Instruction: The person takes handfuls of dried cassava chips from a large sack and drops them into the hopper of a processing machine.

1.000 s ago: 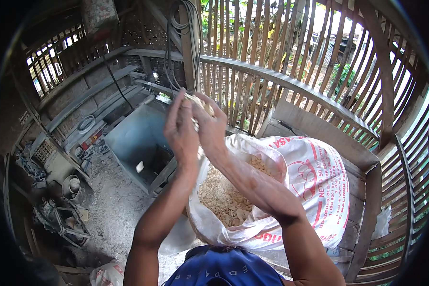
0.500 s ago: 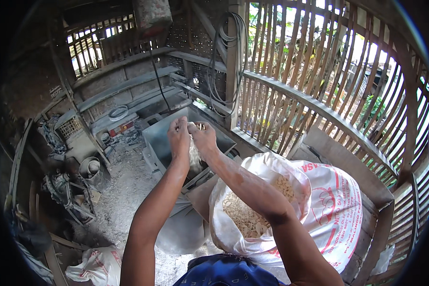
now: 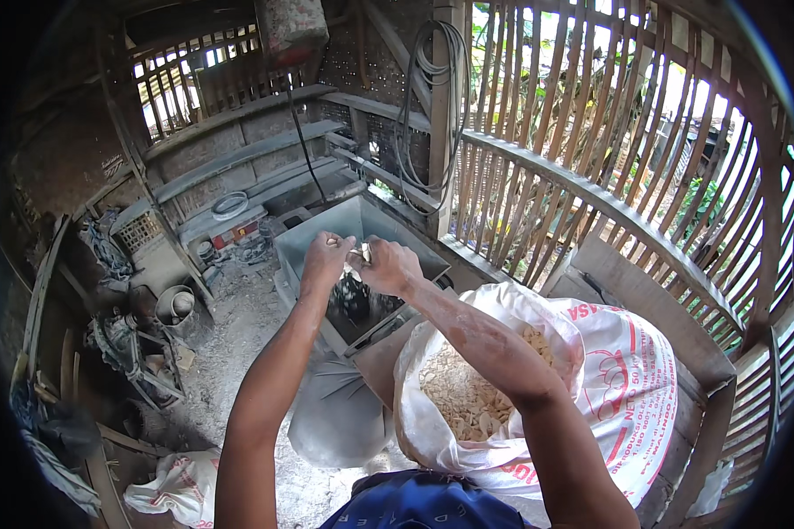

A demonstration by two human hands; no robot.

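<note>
Both hands are over a grey metal hopper (image 3: 361,217), knuckles bent and almost touching each other. My left hand (image 3: 325,262) is closed, and a pale bit shows at its fingertips. Beside it, my right hand (image 3: 392,267) is closed too, with whitish dry chips (image 3: 359,256) between its fingers and the left hand's. Loose pieces are falling below the hands toward the hopper's dark opening (image 3: 349,304). Under my right forearm, a white woven sack (image 3: 494,304) stands open, full of similar pale chips (image 3: 459,392).
A grey bulging bag (image 3: 340,419) hangs below the hopper. A bucket (image 3: 181,309) and a metal frame (image 3: 132,353) stand on the dusty floor at left. Another white sack (image 3: 176,489) lies lower left. A slatted wall (image 3: 591,167) runs along the right.
The thick pale stream that was dropping from my hands has thinned to scattered pieces, uncovering the dark opening. My hands have opened slightly apart, and the view has shifted a little.
</note>
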